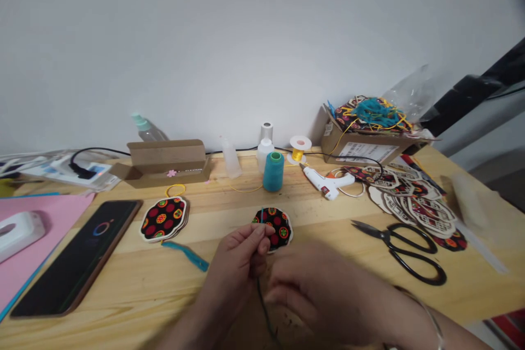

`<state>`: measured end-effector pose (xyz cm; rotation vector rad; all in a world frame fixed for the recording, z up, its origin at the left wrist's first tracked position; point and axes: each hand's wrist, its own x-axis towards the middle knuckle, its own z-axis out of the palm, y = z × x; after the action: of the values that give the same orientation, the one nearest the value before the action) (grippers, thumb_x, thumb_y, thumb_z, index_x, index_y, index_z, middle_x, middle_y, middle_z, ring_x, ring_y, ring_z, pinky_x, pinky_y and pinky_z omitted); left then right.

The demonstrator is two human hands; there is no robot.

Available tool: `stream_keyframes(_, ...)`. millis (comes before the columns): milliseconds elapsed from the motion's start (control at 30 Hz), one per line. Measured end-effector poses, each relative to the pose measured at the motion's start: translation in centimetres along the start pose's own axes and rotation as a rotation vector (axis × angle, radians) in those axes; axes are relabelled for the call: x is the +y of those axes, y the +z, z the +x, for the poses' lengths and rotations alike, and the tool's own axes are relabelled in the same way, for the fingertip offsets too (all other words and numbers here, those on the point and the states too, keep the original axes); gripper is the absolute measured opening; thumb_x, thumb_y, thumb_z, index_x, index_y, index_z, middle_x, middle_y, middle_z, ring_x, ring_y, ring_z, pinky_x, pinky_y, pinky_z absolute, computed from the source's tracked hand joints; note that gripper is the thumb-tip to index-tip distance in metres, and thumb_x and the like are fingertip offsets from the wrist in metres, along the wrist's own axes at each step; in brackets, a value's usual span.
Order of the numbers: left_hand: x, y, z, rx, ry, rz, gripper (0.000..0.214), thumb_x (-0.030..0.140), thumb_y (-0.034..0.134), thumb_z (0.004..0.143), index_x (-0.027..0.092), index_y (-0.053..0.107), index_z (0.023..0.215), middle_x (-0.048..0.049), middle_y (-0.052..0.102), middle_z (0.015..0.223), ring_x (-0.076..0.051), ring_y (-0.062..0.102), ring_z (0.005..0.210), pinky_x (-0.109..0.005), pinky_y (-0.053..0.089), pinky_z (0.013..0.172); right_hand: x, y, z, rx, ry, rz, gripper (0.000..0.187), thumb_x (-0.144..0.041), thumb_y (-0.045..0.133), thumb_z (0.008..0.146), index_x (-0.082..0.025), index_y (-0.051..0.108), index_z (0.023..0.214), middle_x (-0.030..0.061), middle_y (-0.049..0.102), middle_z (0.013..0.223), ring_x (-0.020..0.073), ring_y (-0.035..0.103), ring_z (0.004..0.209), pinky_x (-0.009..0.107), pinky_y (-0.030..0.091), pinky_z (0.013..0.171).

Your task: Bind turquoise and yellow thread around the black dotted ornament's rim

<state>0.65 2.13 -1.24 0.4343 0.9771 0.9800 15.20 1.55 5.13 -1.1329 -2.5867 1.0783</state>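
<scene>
My left hand (241, 254) pinches a teal thread (262, 215) between thumb and forefinger; its end sticks up above the fingertips. Below the hand a dark strand (264, 309) hangs toward the table's front edge. My right hand (305, 284), blurred by motion, is close beside it with curled fingers; anything in them is hidden. Just behind my hands lies a black scalloped patch (280, 228) with red and orange flower dots and a pale rim, partly covered by my left fingers. A teal thread cone (273, 172) stands farther back.
To the left are a stack of similar patches (163, 219) with a teal tassel (186, 254), and a phone (77, 257). Black-handled scissors (404, 249), a glue gun (328, 180) and a pile of patches (426, 208) lie right. Cardboard boxes (168, 161) stand along the wall.
</scene>
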Motion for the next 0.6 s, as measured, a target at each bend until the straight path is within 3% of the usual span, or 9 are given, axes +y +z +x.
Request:
stream_keyframes(100,-0.1,0.1,0.0,0.021,0.045,0.057,0.017,0.029,0.064,0.072,0.012,0.066,0.072,0.0056,0.044,0.048,-0.003,0.027,0.04,-0.016,0.017,0.039,1.0,0.4,0.4,0.248,0.191,0.012,0.029,-0.03,0.044,0.086,-0.016,0.06,0.066,-0.0003,0.06,0.063,0.0097,0.045,0.057,0.023,0.029,0.054)
stream_keyframes(167,-0.1,0.1,-0.1,0.012,0.072,0.08,0.016,0.028,0.064,0.073,0.013,0.065,0.067,0.0058,0.043,0.047,-0.003,0.027,0.041,-0.016,0.018,0.04,2.1,0.8,1.2,0.313,0.25,0.139,0.035,-0.035,0.041,0.087,-0.016,0.062,0.067,0.0003,0.059,0.063,0.0099,0.045,0.056,0.023,0.028,0.053)
stream_keyframes(300,-0.1,0.2,-0.2,-0.012,0.113,0.107,0.016,0.028,0.063,0.073,0.015,0.064,0.064,0.0062,0.042,0.048,-0.005,0.032,0.045,-0.016,0.025,0.046,3.7,1.1,2.9,0.265,0.276,0.584,0.033,-0.037,0.048,0.082,-0.013,0.066,0.068,-0.0008,0.055,0.058,0.0085,0.042,0.054,0.022,0.028,0.05)
stream_keyframes(433,-0.2,-0.1,-0.3,-0.022,0.156,0.219,0.016,0.03,0.064,0.072,0.017,0.064,0.063,0.006,0.042,0.048,-0.008,0.034,0.047,-0.021,0.028,0.049,3.6,1.2,3.8,0.24,0.381,1.017,0.024,-0.035,0.061,0.072,-0.011,0.066,0.069,-0.0041,0.047,0.052,0.0044,0.032,0.044,0.02,0.021,0.042)
stream_keyframes(600,-0.3,-0.2,-0.3,-0.013,0.19,0.313,0.02,0.032,0.062,0.073,0.017,0.06,0.06,0.0053,0.044,0.051,-0.009,0.034,0.048,-0.022,0.025,0.049,3.5,1.5,3.9,0.284,0.403,1.298,0.024,-0.029,0.071,0.061,-0.01,0.067,0.075,-0.0028,0.052,0.054,0.0035,0.039,0.044,0.017,0.022,0.039)
